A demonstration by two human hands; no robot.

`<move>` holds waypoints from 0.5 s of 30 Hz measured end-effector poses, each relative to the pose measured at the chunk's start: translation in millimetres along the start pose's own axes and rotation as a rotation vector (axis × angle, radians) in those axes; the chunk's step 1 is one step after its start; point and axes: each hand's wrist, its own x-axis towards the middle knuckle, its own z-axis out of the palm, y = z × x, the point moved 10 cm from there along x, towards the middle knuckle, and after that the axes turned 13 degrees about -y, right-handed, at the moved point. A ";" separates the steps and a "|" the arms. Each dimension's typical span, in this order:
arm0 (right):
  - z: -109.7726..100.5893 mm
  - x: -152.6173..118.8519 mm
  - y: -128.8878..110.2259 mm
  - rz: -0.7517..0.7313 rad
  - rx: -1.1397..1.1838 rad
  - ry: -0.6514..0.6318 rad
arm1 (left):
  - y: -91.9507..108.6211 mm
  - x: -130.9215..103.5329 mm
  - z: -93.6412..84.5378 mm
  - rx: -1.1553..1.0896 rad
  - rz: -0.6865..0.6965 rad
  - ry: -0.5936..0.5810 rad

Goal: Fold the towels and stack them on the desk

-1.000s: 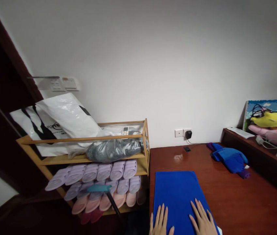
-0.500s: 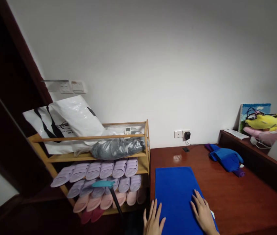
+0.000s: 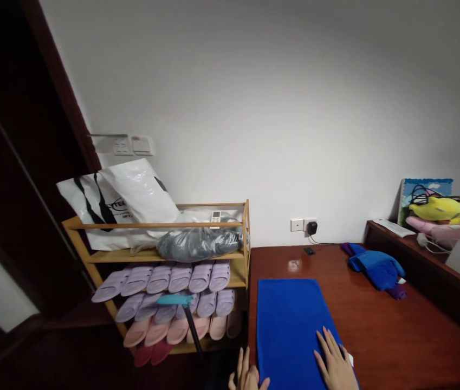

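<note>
A blue towel lies flat and lengthwise on the reddish-brown wooden tabletop. My right hand rests on its right edge with the fingers stretched out. A small white tag peeks out beside that hand. My left hand is at the towel's lower left edge, partly cut off by the bottom of the view. Its fingers are apart and slightly bent, with the thumb over the towel's edge. Further back on the right lies a bunched heap of blue and purple cloths.
On the left stands a wooden shoe rack with rows of slippers, a white bag and a remote. A blue-headed broom is before it. A plugged-in adapter sits on the wall. Yellow plush lies at right.
My left hand has drawn back toward the bottom edge, its fingers more bent. My right hand has slid slightly nearer me along the towel. The view has shifted a little.
</note>
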 end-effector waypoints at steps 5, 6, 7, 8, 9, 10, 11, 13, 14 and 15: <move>-4.0 -2.7 -3.0 0.005 -0.002 -0.004 | -4.4 3.1 -4.2 -0.034 -0.007 -0.071; -3.8 -3.0 -2.5 0.002 0.000 -0.004 | -6.2 2.8 -3.6 -0.031 -0.009 -0.075; -3.3 -2.9 -1.6 -0.002 0.005 -0.005 | -8.2 2.4 -2.3 -0.027 -0.009 -0.077; -2.9 -2.6 -0.5 -0.006 0.010 -0.006 | -10.3 1.7 -0.9 -0.021 -0.010 -0.075; -3.2 -2.2 0.8 -0.008 0.016 -0.004 | -12.2 0.9 -0.4 -0.014 -0.013 -0.064; -4.9 -1.7 2.2 -0.004 0.021 0.006 | -13.7 -0.1 -1.2 -0.006 -0.018 -0.039; -8.1 -1.3 3.0 0.007 0.026 0.025 | -14.0 -1.3 -3.8 0.004 -0.024 -0.001; -17.7 -0.9 -0.3 0.035 0.032 0.083 | -5.7 -3.9 -13.9 0.030 -0.002 0.101; -21.9 -0.5 -6.3 0.036 0.033 0.106 | 4.4 -4.7 -19.9 0.043 0.039 0.150; -24.5 0.4 -15.9 0.021 0.034 0.117 | 18.4 -4.8 -25.2 0.053 0.104 0.188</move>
